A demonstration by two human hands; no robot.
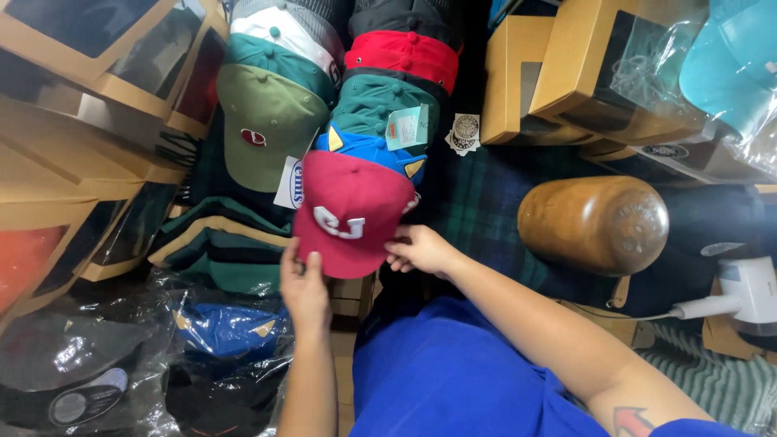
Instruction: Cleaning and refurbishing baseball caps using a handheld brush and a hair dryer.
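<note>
Hands meet on a red cap (350, 212) with a white embroidered emblem, which lies at the near end of a stacked row of caps. The left hand (303, 285) grips the cap's lower left edge, thumb on top and fingers curled beneath, while the right hand (419, 248) pinches the lower right edge with its fingertips. Just behind the red cap sits a blue cap with yellow trim (368, 149), then a dark green cap (374, 103) carrying a paper hang tag, then a red cap further back (402, 53). A second row to the left is headed by an olive green cap (263, 123). Tan cardboard boxes with windows (89, 57) stand on the left, and bagged caps (227, 332) lie beneath the left forearm. To the right, a rounded wooden hat block (592, 224) rests on dark plaid cloth (477, 202), with a white handheld steamer (749, 295) near the edge.
</note>
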